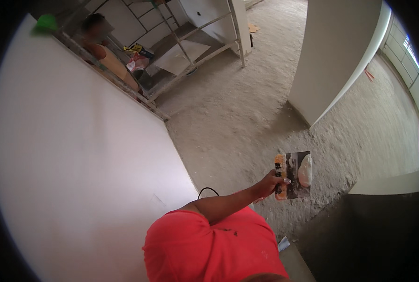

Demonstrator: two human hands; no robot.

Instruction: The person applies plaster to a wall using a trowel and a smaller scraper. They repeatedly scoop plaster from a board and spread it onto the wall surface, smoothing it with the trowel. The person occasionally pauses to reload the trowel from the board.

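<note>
My left hand (269, 183) reaches out to the right, closed round the orange and black handle of a wide putty knife (291, 188). My thumb lies over the handle's edge. The square metal blade is dark and smeared, and a thick dollop of white putty (305, 171) sits along its far right side. Knife and hand are held in the air above the rough floor. Of my right hand nothing can be made out; only a bit of skin shows at the lower edge below my red shirt.
A smooth white wall (87, 155) runs close along my left. Far left, another person (113, 61) stands by metal scaffolding (195, 66) with a pale board (181, 56) on it. A wall end (336, 56) stands ahead right. The grey floor (228, 113) is rough; a dark area lies lower right.
</note>
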